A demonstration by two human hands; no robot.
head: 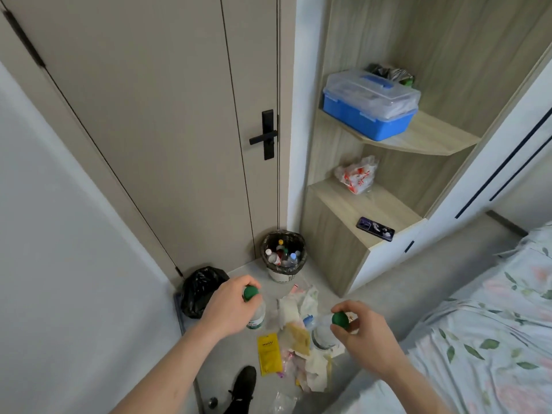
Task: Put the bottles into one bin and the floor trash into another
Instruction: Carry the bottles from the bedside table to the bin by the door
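My left grip (231, 306) and right grip (363, 331) each clutch a green-capped bottle (257, 315), low centre. The bin (285, 258) above already holds bottles; floor trash (298, 339) remains, black-bagged bin (200, 289) waiting left.

A closed door (167, 130) with a black lever handle (264, 135) is seen ahead. On the upper wooden shelf (424, 138) a blue storage box (369, 107) with a clear lid is kept, with crumpled bags behind it. A red-printed plastic bag (357, 174) and a dark phone (375, 229) are laid on the lower ledge. A floral bedsheet (493, 339) is spread at the right, and a black shoe (243, 386) is seen at the bottom.
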